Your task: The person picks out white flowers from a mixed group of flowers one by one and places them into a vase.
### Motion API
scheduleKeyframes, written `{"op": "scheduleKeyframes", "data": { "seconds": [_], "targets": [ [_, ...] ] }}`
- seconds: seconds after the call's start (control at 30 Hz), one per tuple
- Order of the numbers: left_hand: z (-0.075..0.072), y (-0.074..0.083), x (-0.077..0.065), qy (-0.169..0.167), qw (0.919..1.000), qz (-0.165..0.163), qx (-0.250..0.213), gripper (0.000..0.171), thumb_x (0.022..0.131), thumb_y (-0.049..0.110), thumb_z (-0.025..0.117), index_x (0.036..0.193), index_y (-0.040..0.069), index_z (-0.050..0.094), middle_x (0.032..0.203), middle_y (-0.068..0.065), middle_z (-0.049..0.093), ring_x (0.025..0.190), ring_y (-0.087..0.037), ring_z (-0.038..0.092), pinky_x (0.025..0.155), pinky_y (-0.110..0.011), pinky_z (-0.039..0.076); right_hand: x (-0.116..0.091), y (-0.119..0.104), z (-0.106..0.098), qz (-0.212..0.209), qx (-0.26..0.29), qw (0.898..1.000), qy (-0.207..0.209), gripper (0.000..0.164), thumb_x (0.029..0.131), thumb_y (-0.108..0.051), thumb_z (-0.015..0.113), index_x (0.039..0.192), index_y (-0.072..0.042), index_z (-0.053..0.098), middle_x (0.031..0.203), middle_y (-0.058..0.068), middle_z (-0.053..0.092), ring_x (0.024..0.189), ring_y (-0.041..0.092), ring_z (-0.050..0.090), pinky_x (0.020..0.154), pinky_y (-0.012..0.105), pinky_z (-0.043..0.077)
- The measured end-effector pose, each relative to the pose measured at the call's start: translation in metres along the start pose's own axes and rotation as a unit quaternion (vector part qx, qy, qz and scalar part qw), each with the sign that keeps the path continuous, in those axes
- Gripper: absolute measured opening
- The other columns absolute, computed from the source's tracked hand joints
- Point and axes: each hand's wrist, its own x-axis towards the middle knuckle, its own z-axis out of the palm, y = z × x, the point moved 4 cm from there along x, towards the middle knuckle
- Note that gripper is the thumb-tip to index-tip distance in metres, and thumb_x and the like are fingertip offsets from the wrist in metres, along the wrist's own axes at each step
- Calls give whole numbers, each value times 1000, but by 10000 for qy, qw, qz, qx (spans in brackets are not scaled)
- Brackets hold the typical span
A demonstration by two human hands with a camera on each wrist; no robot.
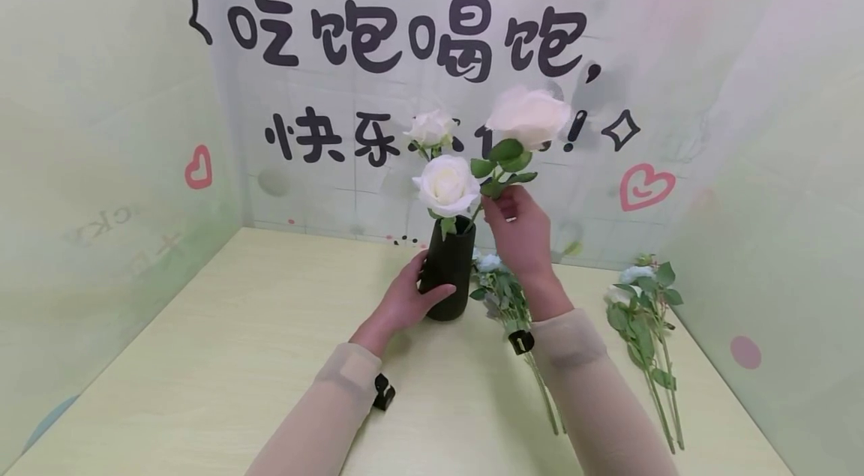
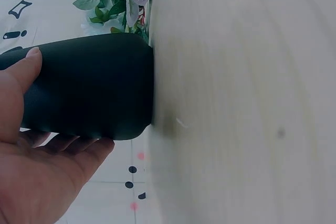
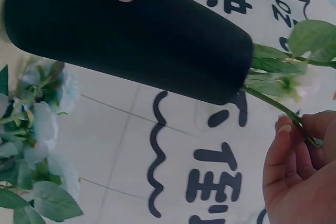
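Observation:
A black vase (image 1: 448,273) stands upright on the table, two white roses (image 1: 447,185) rising from its mouth. My left hand (image 1: 403,300) grips the vase low on its side, thumb in front; the left wrist view shows the fingers curled around the vase wall (image 2: 89,87). With my right hand (image 1: 523,236) I pinch the green stem (image 3: 273,100) of a large pale pink-white rose (image 1: 528,116). Its bloom is up and to the right of the others, and the stem's lower end runs into the vase mouth, hidden inside.
Pale blue flowers with green leaves (image 1: 502,296) lie on the table behind my right forearm. More stems with blue and white blooms (image 1: 644,318) lie near the right wall. A printed backdrop (image 1: 351,191) rises behind the table (image 1: 202,356), with similar panels at both sides.

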Motion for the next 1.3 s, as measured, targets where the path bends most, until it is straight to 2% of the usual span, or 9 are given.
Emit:
{"op": "scheduleKeyframes", "data": {
  "seconds": [0.17,0.33,0.4,0.53,0.63,0.83,0.97,1.3],
  "targets": [
    [0,1,-1,-5,10000,49,24,88,103,37,79,172,7,33,172,-22,45,156,-47,47,128,-61,42,-1,10,13,289,-295,9979,-491,28,107,-30,68,118,-4,71,107,17,79,100,35,75,89,47,61],
    [0,1,-1,6,10000,71,64,88,103,40,78,171,7,33,171,-21,46,156,-45,49,128,-61,42,-2,17,22,421,-766,9923,-881,30,107,-30,68,123,-5,74,112,17,78,103,36,73,89,51,61],
    [0,0,-1,11,10000,52,59,88,103,41,78,172,8,33,171,-20,46,156,-44,49,128,-60,42,-3,19,24,546,-728,9908,-1001,33,107,-29,70,131,-6,73,115,17,78,106,35,74,90,51,62],
    [0,0,0,43,10000,75,43,87,103,42,78,171,9,35,170,-20,47,155,-44,49,128,-61,43,-6,21,27,814,-299,9902,-1092,46,107,-24,72,149,-8,63,123,17,78,113,34,75,96,51,64],
    [-1,0,0,51,9999,90,35,86,103,41,78,171,9,35,170,-20,48,155,-45,50,127,-62,43,-9,21,26,819,-121,9909,-1060,45,107,-20,72,148,-7,62,126,17,77,114,35,74,98,52,64],
    [-1,-1,0,62,9999,101,24,86,103,40,79,170,8,36,169,-21,49,154,-46,51,127,-62,43,-16,25,22,709,-66,9926,-980,36,106,-21,73,139,-8,68,123,14,77,109,31,72,94,48,63],
    [-1,-1,-1,79,9999,104,-2,85,102,40,79,169,9,37,168,-20,50,153,-45,52,126,-62,44,-20,28,19,569,1,9933,-1003,33,106,-20,73,136,-7,70,121,14,78,104,29,73,88,39,62],
    [0,1,-2,51,10000,53,-9,85,103,37,79,170,8,36,169,-21,49,154,-45,51,127,-61,43,-46,44,-1,344,-343,9940,-983,27,105,-16,73,131,-8,74,118,14,78,98,26,72,81,28,59]
  ]
}}
